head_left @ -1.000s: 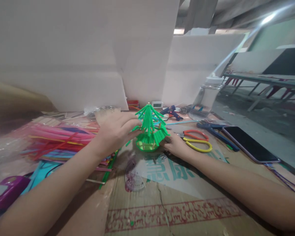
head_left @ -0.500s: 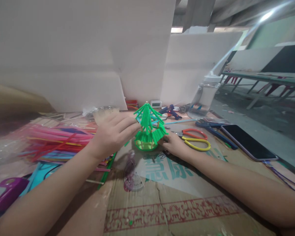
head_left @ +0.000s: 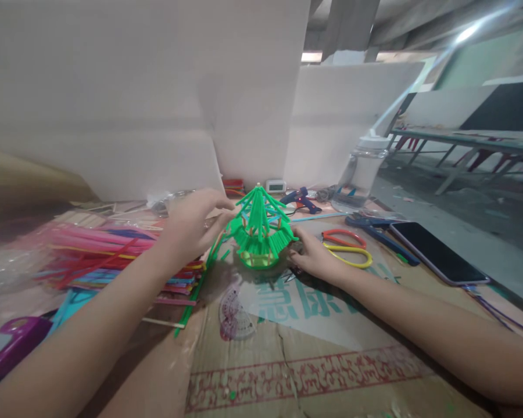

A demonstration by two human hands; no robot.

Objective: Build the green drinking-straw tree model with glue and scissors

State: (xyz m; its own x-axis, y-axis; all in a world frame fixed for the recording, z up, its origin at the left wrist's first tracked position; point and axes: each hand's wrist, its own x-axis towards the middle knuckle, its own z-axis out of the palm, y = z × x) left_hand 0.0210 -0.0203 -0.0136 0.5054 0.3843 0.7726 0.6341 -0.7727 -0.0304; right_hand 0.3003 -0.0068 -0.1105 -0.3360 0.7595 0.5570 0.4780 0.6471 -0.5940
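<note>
A small green model pavilion (head_left: pixel 260 225) stands upright on the cardboard, with a pointed upper roof, a flared lower roof and a round green base. It looks built of fuzzy pipe cleaners and thin sticks. On its left, my left hand (head_left: pixel 192 223) is open, thumb and fingers apart, the tips close to the roof edge; whether they touch cannot be made out. My right hand (head_left: pixel 314 254) is low at the model's right side, fingers curled at the lower roof's corner, seemingly gripping it. The fingertips are partly hidden.
Bundled coloured pipe cleaners (head_left: pixel 100 247) lie left, above a purple tool (head_left: pixel 17 348). Scissors (head_left: pixel 348 256), pliers (head_left: pixel 381 232) and a phone (head_left: pixel 438 252) are at the right. Behind stand a glue gun (head_left: pixel 303 200), a small clock (head_left: pixel 276 186) and a bottle (head_left: pixel 364 171). A protractor (head_left: pixel 237 316) lies in front.
My left hand has drawn back left from the model, its thumb and fingers spreading and uncovering the lower roof's left side. My right hand stays at the right side.
</note>
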